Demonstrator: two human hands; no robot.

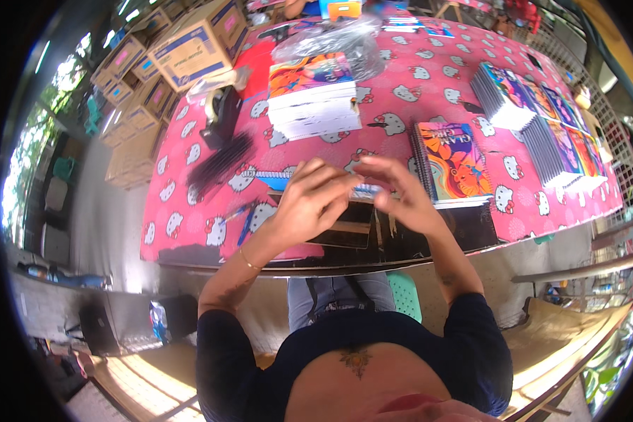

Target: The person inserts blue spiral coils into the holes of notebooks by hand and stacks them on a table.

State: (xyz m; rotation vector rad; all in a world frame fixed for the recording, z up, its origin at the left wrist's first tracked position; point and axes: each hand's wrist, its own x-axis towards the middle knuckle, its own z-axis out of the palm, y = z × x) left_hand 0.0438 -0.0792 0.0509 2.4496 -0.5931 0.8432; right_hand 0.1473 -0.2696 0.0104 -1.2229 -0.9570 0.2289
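Observation:
A blue spiral notebook (pixel 273 180) lies at the table's near edge, mostly hidden beneath my hands. My left hand (pixel 315 200) is over it, fingers bent and pressed together at the notebook's coil edge; what sits between the fingertips is hidden. My right hand (pixel 406 197) is beside it with thumb and fingers apart, its fingertips close to the left ones. A light spiral edge (pixel 366 190) shows between the hands. Right of my right hand lies a small pile of orange and purple spiral notebooks (pixel 454 162). A blue-handled tool (pixel 246 224) rests left of my left wrist.
A heap of black binding coils (pixel 221 165) lies at left, near a black tape dispenser (pixel 221 116). Beyond stand a tall notebook stack (pixel 313 112) and clear plastic wrap (pixel 352 46). More notebook stacks (pixel 503 98) are at right; cardboard boxes (pixel 197 49) stand left of the table.

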